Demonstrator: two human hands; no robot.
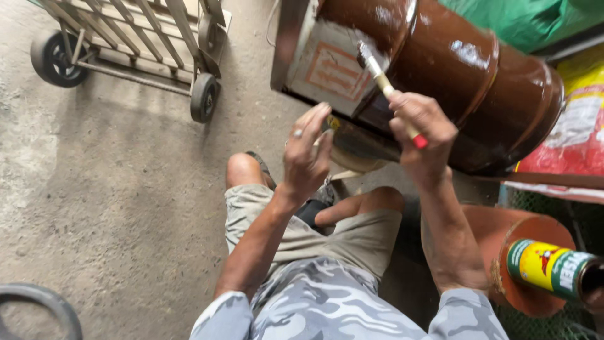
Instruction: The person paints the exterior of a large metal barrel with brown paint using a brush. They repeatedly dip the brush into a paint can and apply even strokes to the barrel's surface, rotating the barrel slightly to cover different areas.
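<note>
Right hand (420, 129) clenched on a paintbrush (382, 79), bristles on the drum (478, 75) lying on its side far right; left hand (306, 154) released, fingers spread just beside its rim. Body glossy brown — coated, I judge — pale end panel (327, 66) still bare.

There is just one camera, worn on the person's head. It looks steeply down and a little forward, very close to both hands, over the knees to the concrete floor (126, 189) below.
</note>
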